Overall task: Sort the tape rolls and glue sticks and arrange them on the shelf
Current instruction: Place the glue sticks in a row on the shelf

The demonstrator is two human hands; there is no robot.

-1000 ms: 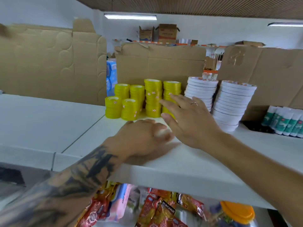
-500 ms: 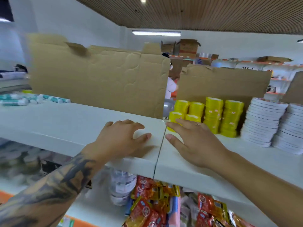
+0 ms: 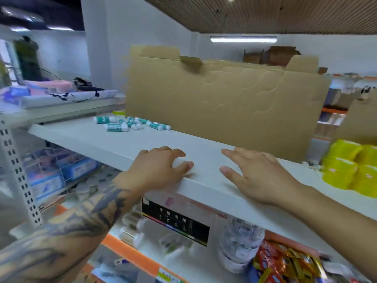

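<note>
Several teal-and-white glue sticks (image 3: 130,123) lie scattered flat on the far left of the white shelf (image 3: 98,139). Stacks of yellow tape rolls (image 3: 350,168) stand at the right edge of view. My left hand (image 3: 161,170) rests on the shelf's front edge with fingers loosely bent, holding nothing. My right hand (image 3: 257,176) lies flat on the shelf beside it, fingers spread, a ring on one finger, also holding nothing. Both hands are well short of the glue sticks and left of the tape.
A large cardboard sheet (image 3: 224,107) stands upright along the back of the shelf. Below are snack packets (image 3: 285,262), a plastic bottle (image 3: 238,244) and a box (image 3: 175,221). A slotted upright (image 3: 18,176) stands at left, with another shelf of goods (image 3: 51,94) behind.
The view has swung left: the tape stacks slid to the right edge and the glue sticks came into view. Both hands slid left along the shelf's front edge, still holding nothing.
</note>
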